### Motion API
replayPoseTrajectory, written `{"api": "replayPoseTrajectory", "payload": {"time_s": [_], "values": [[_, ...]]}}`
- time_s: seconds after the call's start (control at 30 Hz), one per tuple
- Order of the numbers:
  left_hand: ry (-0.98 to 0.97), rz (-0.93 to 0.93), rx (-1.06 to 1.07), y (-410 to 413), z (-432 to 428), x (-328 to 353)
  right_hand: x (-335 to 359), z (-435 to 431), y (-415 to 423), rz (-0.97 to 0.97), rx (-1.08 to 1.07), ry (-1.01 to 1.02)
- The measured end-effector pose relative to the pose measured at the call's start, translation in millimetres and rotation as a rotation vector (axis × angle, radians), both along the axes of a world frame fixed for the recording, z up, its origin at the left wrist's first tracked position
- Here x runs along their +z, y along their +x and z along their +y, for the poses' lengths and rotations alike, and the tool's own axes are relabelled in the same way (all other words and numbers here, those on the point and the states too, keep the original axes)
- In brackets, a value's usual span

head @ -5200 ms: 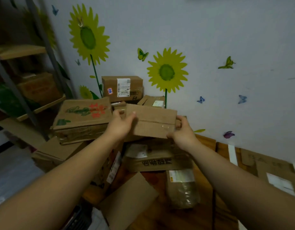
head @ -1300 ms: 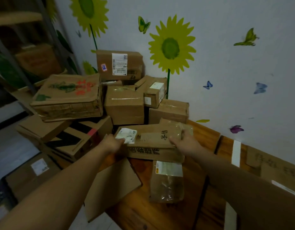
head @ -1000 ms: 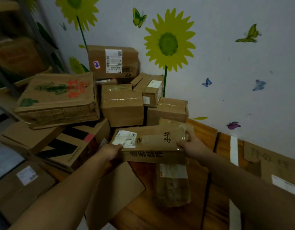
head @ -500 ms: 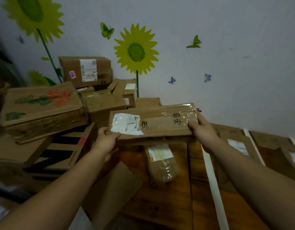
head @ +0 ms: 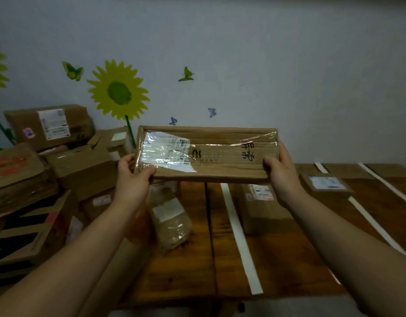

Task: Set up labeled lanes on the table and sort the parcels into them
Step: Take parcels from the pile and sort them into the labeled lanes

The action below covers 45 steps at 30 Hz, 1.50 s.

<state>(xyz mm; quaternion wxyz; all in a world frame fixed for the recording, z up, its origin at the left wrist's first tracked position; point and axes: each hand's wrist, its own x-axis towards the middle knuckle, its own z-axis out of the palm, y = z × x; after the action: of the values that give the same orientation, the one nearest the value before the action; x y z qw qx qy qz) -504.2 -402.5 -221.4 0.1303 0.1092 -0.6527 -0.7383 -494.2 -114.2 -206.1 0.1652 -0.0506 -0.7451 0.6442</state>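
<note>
Here the flat cardboard parcel (head: pixel 208 154) is held in the air above the wooden table (head: pixel 197 259), its face tilted toward the camera, probably so its markings can be read before a lane is chosen. The left hand (head: pixel 133 177) grips its left end and the right hand (head: pixel 282 177) its right end, thumbs on the face. Under glossy film sits a white shipping label (head: pixel 165 152), its print too small to read, then what looks like a handwritten "10" and two inked characters I cannot make out. Below, white tape strips (head: pixel 239 236) mark lanes; unsorted boxes (head: pixel 78 165) crowd the left.
</note>
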Motion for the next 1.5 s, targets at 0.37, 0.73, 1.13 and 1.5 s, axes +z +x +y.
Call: {"api": "replayPoseTrajectory", "payload": {"time_s": [0.37, 0.73, 1.13, 1.5], "values": [[-0.063, 0.009, -0.416, 49.9, 345.5, -12.2, -8.3, 318.6, 156.0, -0.117, -0.498, 0.1], [-0.2, -0.109, -0.767, 86.5, 638.8, -34.4, -15.8, 571.0, 284.2, -0.302, -0.617, 0.146], [-0.22, -0.225, -0.896, 5.4, 898.8, -87.3, -78.0, 821.8, 208.6, -0.43, -0.678, 0.125], [-0.264, -0.391, -0.717, -52.1, 1017.1, -121.4, -116.2, 978.9, 79.8, -0.48, -0.479, 0.142]]}}
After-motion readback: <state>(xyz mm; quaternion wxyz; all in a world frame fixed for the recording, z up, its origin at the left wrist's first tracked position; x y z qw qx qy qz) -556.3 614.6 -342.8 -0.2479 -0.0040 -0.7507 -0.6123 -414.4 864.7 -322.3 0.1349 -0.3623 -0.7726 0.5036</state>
